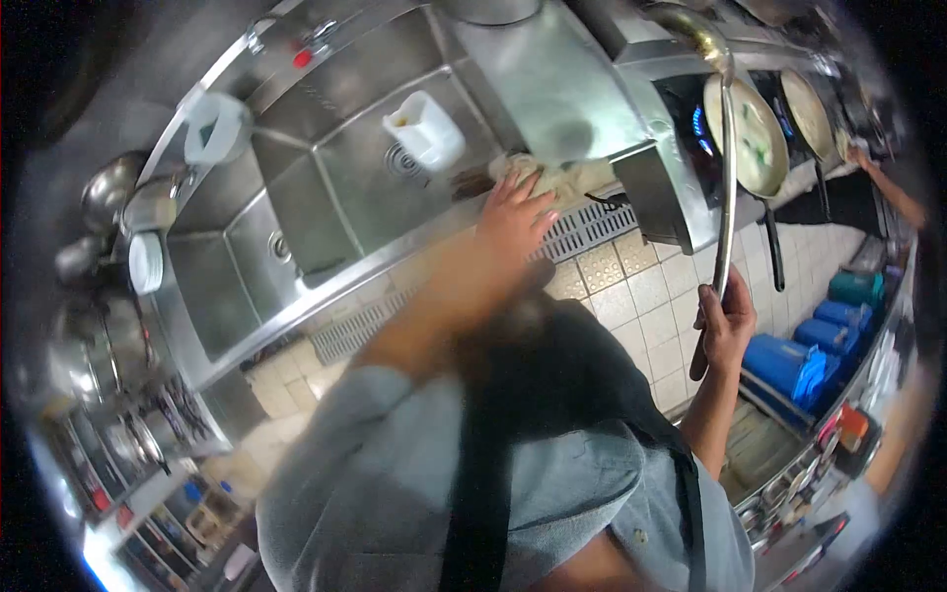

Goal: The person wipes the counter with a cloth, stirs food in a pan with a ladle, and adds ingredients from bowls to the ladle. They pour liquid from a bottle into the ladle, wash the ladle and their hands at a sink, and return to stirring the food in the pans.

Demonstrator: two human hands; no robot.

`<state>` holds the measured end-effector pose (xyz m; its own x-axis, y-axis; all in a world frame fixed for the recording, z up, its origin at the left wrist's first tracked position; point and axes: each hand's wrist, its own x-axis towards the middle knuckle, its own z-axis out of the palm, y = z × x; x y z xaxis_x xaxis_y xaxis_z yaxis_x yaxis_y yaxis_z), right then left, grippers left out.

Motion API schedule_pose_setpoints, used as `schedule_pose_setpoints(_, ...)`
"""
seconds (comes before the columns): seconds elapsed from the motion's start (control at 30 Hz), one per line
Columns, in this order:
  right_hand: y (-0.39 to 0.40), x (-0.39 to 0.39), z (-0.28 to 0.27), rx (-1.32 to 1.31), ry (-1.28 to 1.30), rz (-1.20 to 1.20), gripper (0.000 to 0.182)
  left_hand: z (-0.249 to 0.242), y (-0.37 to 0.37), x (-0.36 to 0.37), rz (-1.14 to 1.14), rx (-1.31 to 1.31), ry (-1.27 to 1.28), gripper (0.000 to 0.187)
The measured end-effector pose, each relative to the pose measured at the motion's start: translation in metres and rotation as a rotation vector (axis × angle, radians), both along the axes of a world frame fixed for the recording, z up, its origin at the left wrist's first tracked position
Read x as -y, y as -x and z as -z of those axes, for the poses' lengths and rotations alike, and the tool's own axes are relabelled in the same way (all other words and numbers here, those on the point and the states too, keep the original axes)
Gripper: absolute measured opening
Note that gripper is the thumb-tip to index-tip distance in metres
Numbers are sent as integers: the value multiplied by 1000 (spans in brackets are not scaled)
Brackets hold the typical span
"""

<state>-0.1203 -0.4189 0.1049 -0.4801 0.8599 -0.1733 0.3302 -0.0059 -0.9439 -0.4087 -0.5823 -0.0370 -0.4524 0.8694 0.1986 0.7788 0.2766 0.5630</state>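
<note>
My left hand [513, 215] lies flat with fingers spread on a crumpled beige cloth [552, 178] at the edge of the steel sink counter. My right hand [725, 321] grips the long handle of a metal ladle [727, 168], whose bowl reaches up above the stove. Beside the ladle a wok [748, 133] with pale liquid and green bits sits over a blue flame. A white plastic jug [424, 130] stands in the sink basin [345, 187] just left of the cloth.
A second wok [809, 113] sits further along the stove, with another person's arm [888, 187] near it. Blue crates [794, 365] stand on the tiled floor at right. Metal bowls and pots [109, 197] crowd the left. A floor drain grate [592, 227] runs below the counter.
</note>
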Motion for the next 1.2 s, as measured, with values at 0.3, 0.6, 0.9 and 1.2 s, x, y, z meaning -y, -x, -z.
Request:
schedule_pose_setpoints(0.3,32,48,1,12,35,-177,46,-11,31,290,-616,-76,53,25)
schedule_pose_setpoints(0.6,-9,115,0,66,64,40,42,13,119,440,-1066,-30,-16,18)
schedule_pose_setpoints(0.9,-69,119,1,102,166,208,44,-86,110,146,-766,660,-715,16)
schedule_pose_setpoints(1.2,-211,89,-16,-112,61,413,44,17,53,-104,-294,-124,-112,65)
